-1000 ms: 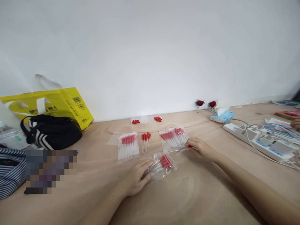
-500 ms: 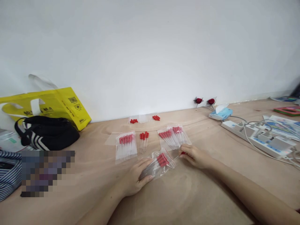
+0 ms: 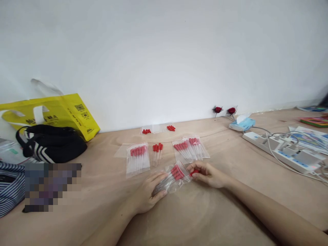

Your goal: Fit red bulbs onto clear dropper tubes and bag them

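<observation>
My left hand (image 3: 151, 191) grips a clear zip bag (image 3: 167, 182) by its lower end, with several red-bulbed glass droppers (image 3: 177, 172) inside. At the bag's mouth, my right hand (image 3: 206, 174) pinches a dropper by its red bulb (image 3: 194, 173); the tube seems to lie in the bag, but I cannot see it clearly. Beyond my hands are a bag of droppers (image 3: 138, 159) on the left, several loose droppers (image 3: 157, 153) in the middle, and another bag (image 3: 191, 148) with droppers on it at the right.
Two groups of red bulbs (image 3: 146, 131) lie near the wall. A yellow bag (image 3: 61, 114) and black pouch (image 3: 53, 143) stand left. On the right are a tissue pack (image 3: 242, 123), a power strip (image 3: 276, 152) with cables, papers (image 3: 311, 138) and two dark red flowers (image 3: 231, 110).
My right hand has moved left to the mouth of the zip bag, bringing the red bulb with it. My left hand keeps hold of the bag in the same place.
</observation>
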`<state>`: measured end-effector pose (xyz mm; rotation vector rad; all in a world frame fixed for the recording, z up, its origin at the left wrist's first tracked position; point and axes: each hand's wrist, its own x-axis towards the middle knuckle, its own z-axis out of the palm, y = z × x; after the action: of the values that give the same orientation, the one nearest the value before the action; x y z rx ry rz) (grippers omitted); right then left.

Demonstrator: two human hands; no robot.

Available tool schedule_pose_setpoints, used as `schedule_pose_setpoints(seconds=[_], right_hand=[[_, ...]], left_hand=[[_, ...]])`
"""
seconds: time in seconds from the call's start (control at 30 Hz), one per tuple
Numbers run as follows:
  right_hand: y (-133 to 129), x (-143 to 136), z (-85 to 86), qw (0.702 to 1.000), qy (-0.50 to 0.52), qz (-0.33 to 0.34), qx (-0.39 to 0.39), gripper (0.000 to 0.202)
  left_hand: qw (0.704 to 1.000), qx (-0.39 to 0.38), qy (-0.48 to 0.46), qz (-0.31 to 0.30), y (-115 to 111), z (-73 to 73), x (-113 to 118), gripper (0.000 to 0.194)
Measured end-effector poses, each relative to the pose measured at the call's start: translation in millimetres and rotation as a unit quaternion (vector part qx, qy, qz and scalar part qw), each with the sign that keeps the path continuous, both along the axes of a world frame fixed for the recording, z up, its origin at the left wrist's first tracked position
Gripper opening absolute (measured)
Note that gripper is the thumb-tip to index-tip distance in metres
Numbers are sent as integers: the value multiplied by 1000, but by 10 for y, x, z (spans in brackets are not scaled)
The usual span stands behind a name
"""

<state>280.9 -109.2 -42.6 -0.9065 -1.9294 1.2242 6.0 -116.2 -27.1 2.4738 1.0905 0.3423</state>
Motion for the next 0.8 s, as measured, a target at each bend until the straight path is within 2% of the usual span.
schedule_pose_setpoints(seconds=[0.1, 0.2, 0.3, 0.4, 0.5, 0.67, 0.8], right_hand=[[18, -148, -87, 990, 82, -42, -111, 34], [35, -231, -123, 982, 90, -65, -155, 35], [27, -238, -117, 978, 81, -44, -186, 34], [-12, -220, -114, 973, 127, -25, -191, 37], [-52, -229, -146, 967, 168, -41, -187, 53], [-51, -281, -222, 973, 140, -107, -151, 37], [-46, -284, -229, 979, 143, -97, -106, 32]], left_hand=[[1000, 4, -10, -4, 0, -4, 3, 46], [1000, 12, -24, -6, -2, -10, 4, 46], [999, 19, -32, -7, -4, -14, 5, 46], [999, 18, -32, -7, -6, -10, 7, 46], [1000, 15, -26, -4, -9, 0, 9, 46], [1000, 9, -20, 4, -17, 12, 13, 45], [1000, 10, -21, 12, -26, 20, 21, 45]])
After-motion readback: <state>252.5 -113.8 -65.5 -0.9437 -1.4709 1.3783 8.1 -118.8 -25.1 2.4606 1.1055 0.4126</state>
